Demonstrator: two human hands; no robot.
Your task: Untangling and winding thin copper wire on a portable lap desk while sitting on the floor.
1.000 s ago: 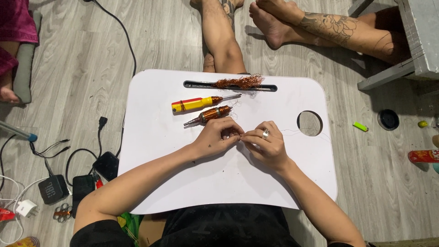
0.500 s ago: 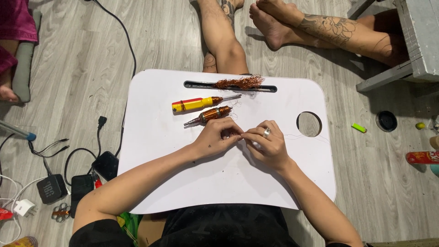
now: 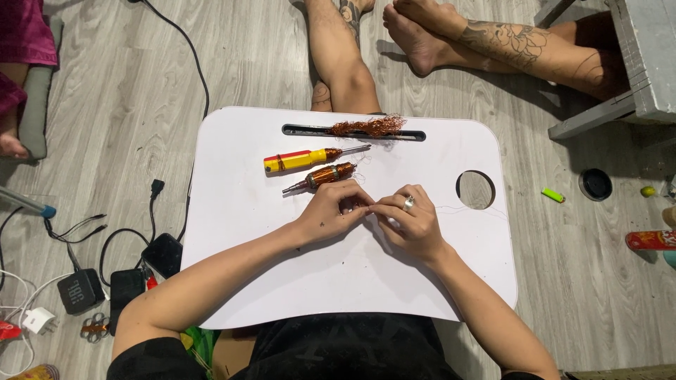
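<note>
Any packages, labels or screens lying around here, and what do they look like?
Red packet: on the floor at the right edge, flat, red with yellow.
Dark phone: floor left of the white tray, black rectangle, screen dark.
Yellow screwdriver: on the tray, red band near the handle end.

A green lighter (image 3: pixel 553 195) and a black round lid (image 3: pixel 596 184) lie on the floor beyond the tray's right edge; chargers (image 3: pixel 76 291) (cables tangled) sit left.

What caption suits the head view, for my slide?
Both hands, left hand and right hand, pinch fine wire over a white lap table beside a yellow screwdriver.
</note>
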